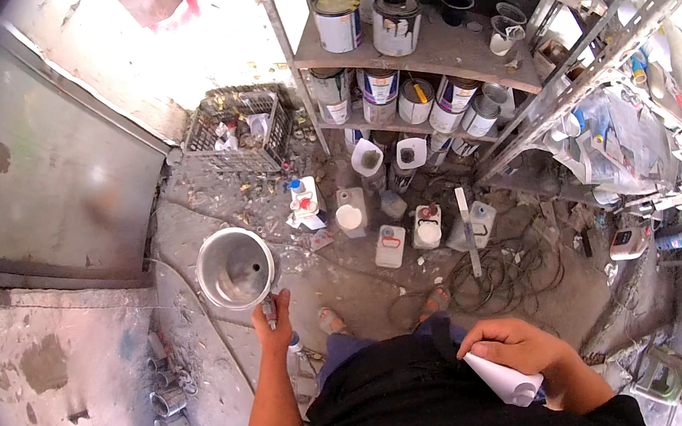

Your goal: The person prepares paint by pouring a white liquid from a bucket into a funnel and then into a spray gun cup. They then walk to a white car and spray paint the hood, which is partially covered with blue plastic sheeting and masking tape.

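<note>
My left hand (pixel 274 318) is closed around the metal body of a spray gun below its round, pale, lidless cup (pixel 211 274). The cup's mouth faces up, and a dark hole shows low on its inner wall. At my right side, my right hand (pixel 519 344) grips a white paper cone (pixel 499 377) against the black shirt. The cone's wide end points down and toward me. On the floor ahead stand several small white jugs, among them a jug with a red mark (pixel 390 246), and a white bottle with a blue cap (pixel 300 197).
A metal rack (pixel 450 57) bearing several paint cans (pixel 396 25) stands ahead to the right. Beyond the cup lies a dark crate (pixel 240 130) of litter. A coiled hose (pixel 508 279) lies on the floor near my right foot. A grey metal door (pixel 50 164) is at left.
</note>
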`<action>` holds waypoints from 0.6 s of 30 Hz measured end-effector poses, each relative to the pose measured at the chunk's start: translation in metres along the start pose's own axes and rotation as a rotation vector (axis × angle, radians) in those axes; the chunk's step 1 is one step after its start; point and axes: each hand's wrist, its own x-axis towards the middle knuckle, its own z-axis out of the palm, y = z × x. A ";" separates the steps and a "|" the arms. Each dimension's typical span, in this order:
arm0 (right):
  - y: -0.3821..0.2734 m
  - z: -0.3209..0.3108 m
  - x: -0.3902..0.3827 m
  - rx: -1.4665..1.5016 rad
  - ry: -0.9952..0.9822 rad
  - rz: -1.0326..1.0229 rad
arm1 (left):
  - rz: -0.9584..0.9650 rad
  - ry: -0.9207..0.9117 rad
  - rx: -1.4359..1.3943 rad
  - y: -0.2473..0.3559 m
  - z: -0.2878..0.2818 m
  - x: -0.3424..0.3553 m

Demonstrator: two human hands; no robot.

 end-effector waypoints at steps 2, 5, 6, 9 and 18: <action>-0.005 0.045 0.023 0.030 0.084 0.043 | -0.009 -0.020 -0.037 -0.030 -0.021 0.015; -0.004 0.095 0.052 0.093 0.264 0.127 | 0.139 0.002 -0.122 -0.040 -0.049 0.033; 0.000 0.112 0.058 0.074 0.317 0.089 | 0.162 -0.016 -0.155 -0.041 -0.058 0.040; 0.003 0.158 0.072 0.053 0.500 0.032 | 0.148 -0.046 -0.245 -0.052 -0.084 0.058; -0.034 0.118 0.101 -0.072 1.097 -0.041 | 0.039 -0.117 -0.254 -0.065 -0.117 0.077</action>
